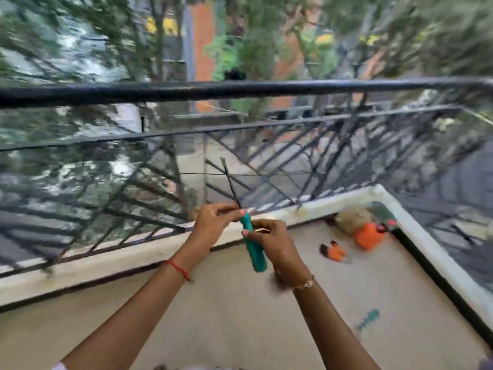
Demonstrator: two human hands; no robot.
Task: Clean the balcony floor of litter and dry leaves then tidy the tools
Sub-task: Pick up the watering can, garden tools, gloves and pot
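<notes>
I hold a tool with a teal handle [253, 249] and a thin dark shaft in front of the railing. My right hand [269, 240] grips the handle near its top. My left hand [213, 222] pinches the tool where the dark shaft leaves the handle. The shaft points up and away, ending near the railing bars. The frame is blurred by motion.
A black metal railing [240, 89] runs along the white ledge [160, 244]. In the far right corner lie an orange container [369, 237], a brownish heap [352, 218] and a small orange-handled tool [334, 252]. A teal mark [369, 319] shows on the beige floor [226, 316].
</notes>
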